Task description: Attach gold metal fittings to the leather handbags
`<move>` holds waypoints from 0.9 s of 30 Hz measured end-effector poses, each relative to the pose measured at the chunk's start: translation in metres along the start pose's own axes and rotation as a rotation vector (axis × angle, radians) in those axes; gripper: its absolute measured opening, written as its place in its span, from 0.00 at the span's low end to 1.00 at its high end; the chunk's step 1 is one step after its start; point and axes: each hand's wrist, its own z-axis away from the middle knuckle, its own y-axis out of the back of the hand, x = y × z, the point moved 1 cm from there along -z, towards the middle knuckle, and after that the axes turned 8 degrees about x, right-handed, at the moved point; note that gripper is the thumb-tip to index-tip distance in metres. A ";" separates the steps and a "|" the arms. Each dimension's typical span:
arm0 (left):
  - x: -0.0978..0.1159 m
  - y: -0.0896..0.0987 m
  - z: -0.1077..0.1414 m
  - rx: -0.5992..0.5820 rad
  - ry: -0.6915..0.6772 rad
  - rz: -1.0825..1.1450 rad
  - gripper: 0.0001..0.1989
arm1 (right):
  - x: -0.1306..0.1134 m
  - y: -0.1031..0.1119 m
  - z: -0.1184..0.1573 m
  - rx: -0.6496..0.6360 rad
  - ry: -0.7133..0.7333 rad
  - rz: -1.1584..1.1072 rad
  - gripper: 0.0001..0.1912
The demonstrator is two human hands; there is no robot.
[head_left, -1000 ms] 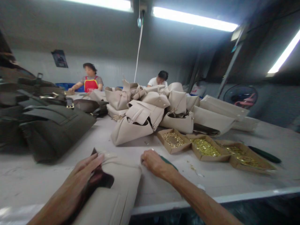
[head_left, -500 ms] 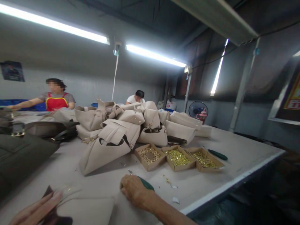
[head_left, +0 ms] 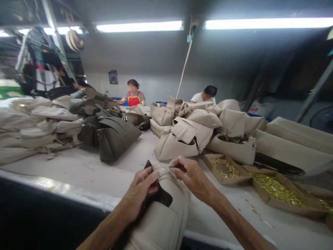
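Observation:
A beige bag point(head_left: 158, 222) lies at the table's near edge, below the centre of the view, with a dark opening in its side. My left hand point(head_left: 143, 187) grips the bag's upper edge, thumb on top of the beige material. At the right side of that edge, my right hand point(head_left: 183, 168) is closed in a pinch beside a small shiny metal piece point(head_left: 163, 169) on the bag. Whether anything small sits between the right fingertips is too fine to make out.
Beige bags point(head_left: 197, 128) are piled across the table point(head_left: 104, 178), dark bags point(head_left: 117, 135) to their left. Cardboard boxes of small gold parts point(head_left: 223, 168) stand at the right. Two people work behind the pile; another is partly visible at the left.
The view has swung left. My right hand has left the green-handled tool on the table and come to the bag's edge. My left hand now grips the bag near the centre.

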 end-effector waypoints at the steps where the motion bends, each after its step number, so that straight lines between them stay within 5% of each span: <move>1: -0.001 0.000 0.000 -0.021 0.009 0.029 0.17 | 0.000 -0.004 -0.001 -0.011 0.013 0.016 0.03; 12: 0.000 0.002 -0.006 -0.141 -0.044 0.107 0.14 | -0.016 -0.011 -0.013 -0.050 0.127 0.161 0.03; 27: 0.000 0.007 -0.007 -0.124 -0.024 0.103 0.17 | -0.021 -0.011 -0.031 -0.191 0.222 0.145 0.05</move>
